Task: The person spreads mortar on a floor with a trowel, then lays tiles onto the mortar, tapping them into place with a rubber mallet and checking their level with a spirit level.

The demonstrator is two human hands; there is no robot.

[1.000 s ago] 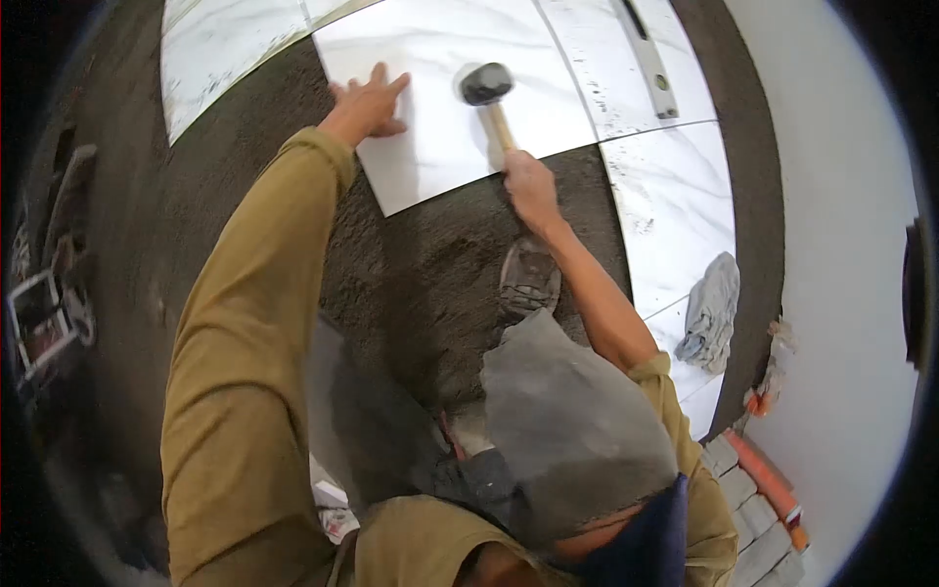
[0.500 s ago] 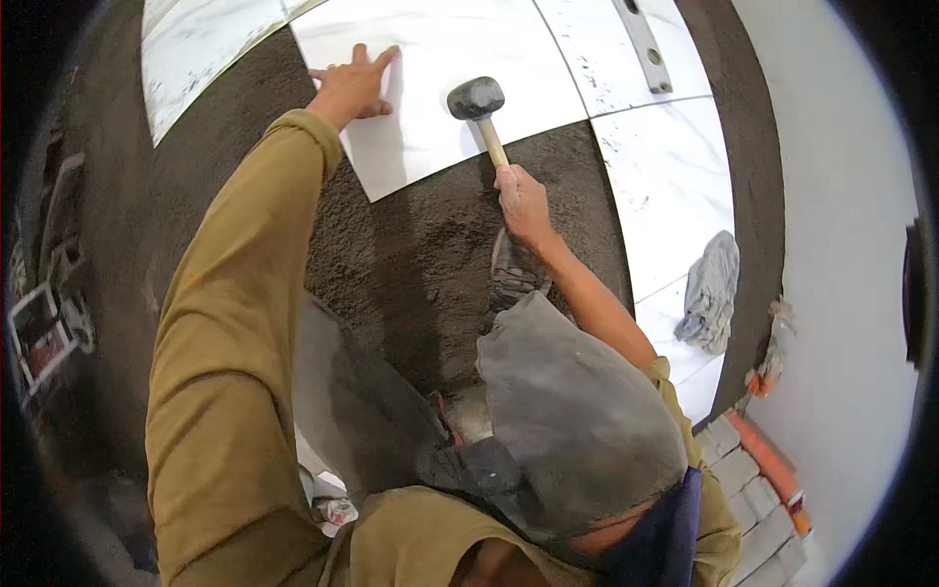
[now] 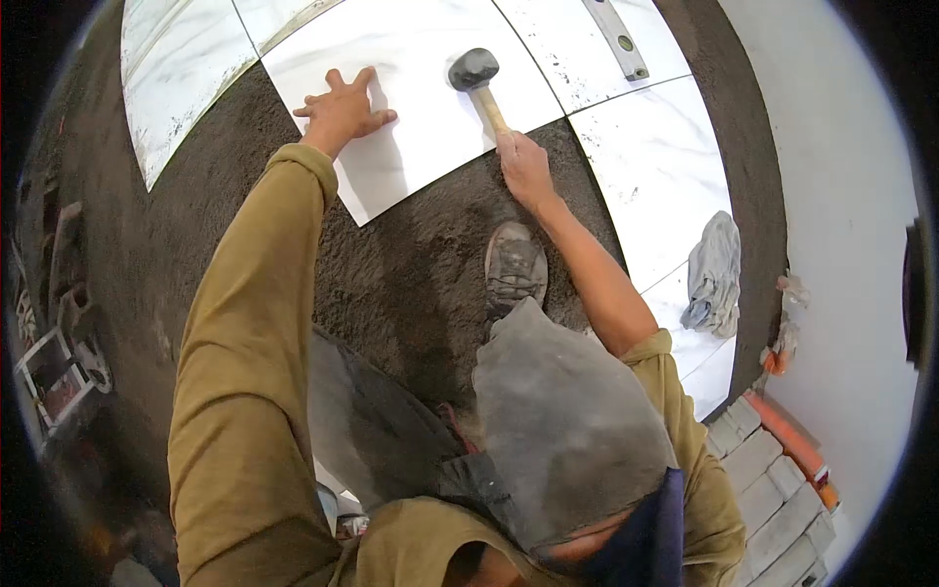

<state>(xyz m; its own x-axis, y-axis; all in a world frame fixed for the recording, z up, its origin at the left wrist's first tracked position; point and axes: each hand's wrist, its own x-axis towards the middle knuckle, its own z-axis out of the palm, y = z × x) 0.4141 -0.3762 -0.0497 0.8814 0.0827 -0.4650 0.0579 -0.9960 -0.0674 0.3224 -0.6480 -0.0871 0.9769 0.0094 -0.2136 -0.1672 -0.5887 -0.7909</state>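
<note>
My right hand grips the wooden handle of a rubber mallet, whose black head is over the white marbled tile. With fingers spread, my left hand lies on the left part of that same tile. The tile rests at the edge of dark, rough mortar, beside other white tiles. Dark joints separate it from the tile on the right.
A spirit level lies on a tile at the upper right. Farther down, a crumpled grey cloth sits near the wall. Grey blocks and an orange tube are at the lower right. My shoe stands on the mortar.
The view has shifted, so the tiles appear lower left. My left hand has spread its fingers wider on the tile. The mallet stays in my right hand over the tile.
</note>
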